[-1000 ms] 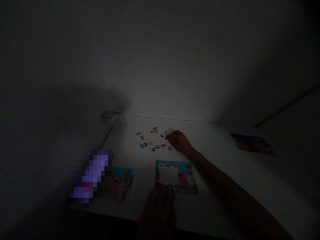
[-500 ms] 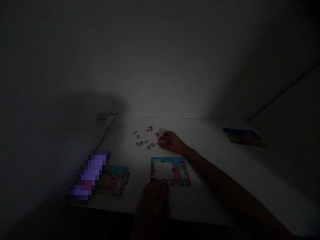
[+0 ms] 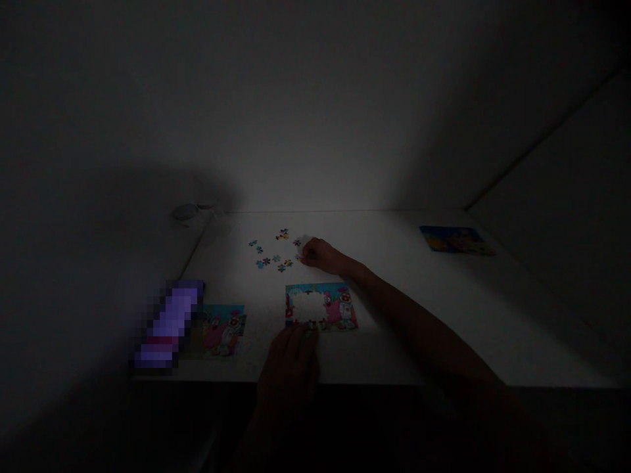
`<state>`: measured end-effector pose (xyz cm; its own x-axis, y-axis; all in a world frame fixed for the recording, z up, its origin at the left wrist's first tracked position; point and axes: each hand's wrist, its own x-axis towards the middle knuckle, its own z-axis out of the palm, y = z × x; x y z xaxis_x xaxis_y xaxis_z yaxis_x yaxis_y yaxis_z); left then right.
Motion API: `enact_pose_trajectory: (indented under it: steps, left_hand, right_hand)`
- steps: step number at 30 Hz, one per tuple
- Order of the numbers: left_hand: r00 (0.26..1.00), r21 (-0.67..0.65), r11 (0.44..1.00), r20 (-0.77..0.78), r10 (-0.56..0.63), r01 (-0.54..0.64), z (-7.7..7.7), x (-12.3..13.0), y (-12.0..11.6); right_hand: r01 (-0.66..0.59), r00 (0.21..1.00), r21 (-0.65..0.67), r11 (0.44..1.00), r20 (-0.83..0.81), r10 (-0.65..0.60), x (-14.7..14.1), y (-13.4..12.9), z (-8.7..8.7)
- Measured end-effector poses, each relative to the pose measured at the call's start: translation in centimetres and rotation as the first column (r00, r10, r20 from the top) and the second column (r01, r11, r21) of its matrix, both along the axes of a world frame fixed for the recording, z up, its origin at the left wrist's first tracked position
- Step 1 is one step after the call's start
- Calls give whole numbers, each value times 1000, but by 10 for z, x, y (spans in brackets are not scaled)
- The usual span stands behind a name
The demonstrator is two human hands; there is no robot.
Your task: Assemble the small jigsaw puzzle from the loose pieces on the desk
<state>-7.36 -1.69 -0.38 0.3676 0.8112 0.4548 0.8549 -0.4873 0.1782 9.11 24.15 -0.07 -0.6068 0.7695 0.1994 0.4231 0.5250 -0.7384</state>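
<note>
The scene is very dim, with a soft, weak pool of light on the middle of the white table (image 3: 394, 276), fading into a grey wall (image 3: 315, 131) and near-black corners. The left hand (image 3: 288, 368) sits in deep shadow, its detail lost, and the right hand (image 3: 320, 255) is murky. A coarse mosaic blur hides a purple oblong object (image 3: 167, 325).
</note>
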Motion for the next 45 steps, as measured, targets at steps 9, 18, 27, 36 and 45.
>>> enact_pose_trajectory:
  steps: [9,18,27,36,45]
  left_hand:
    - [999,47,998,41,29,-30,-3,2,0]
    - [999,49,999,33,21,-22,1,2,-1]
    - [999,31,999,39,25,-26,-2,2,-1]
    - [999,-2,1000,31,27,-27,0,2,-1]
    - [999,3,1000,43,29,-30,-1,3,-1]
  right_hand:
    - [41,966,-147,988,-246,-76,11,7,-8]
    - [1,933,-305,952,-343,-111,12,10,-9]
    - [-37,929,-293,955,-363,-76,12,9,-8]
    - [17,930,-307,952,-345,-128,10,10,-12]
    - [52,948,-315,948,-283,-147,4,7,-13]
